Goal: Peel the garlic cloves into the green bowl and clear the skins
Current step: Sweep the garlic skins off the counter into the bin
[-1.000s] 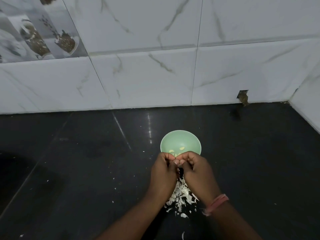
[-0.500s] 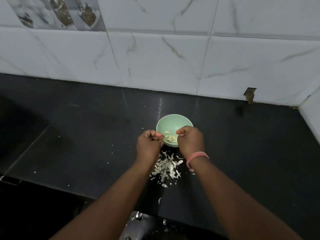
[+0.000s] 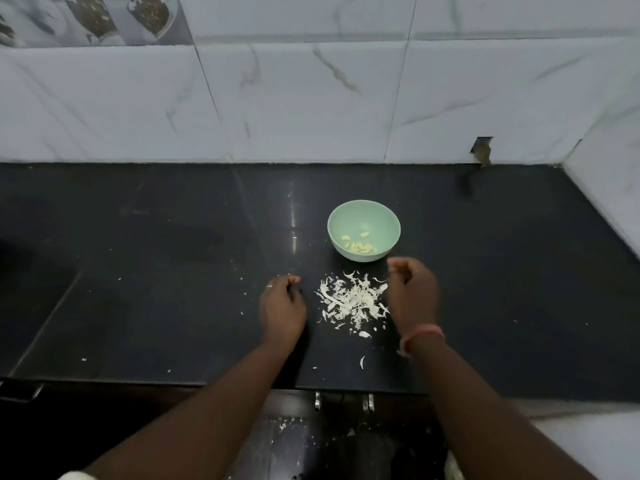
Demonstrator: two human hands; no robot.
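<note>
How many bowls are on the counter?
1. The green bowl sits on the black counter, just beyond the pile of garlic skins, with peeled cloves inside. No other bowl shows.

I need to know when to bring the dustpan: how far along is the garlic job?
Done: several peeled cloves lie in the green bowl. In hand: the left hand and right hand hover either side of the skin pile, fingers curled; whether either holds anything is unclear. Left: the pile and stray flakes lie on the black counter, uncleared.
</note>
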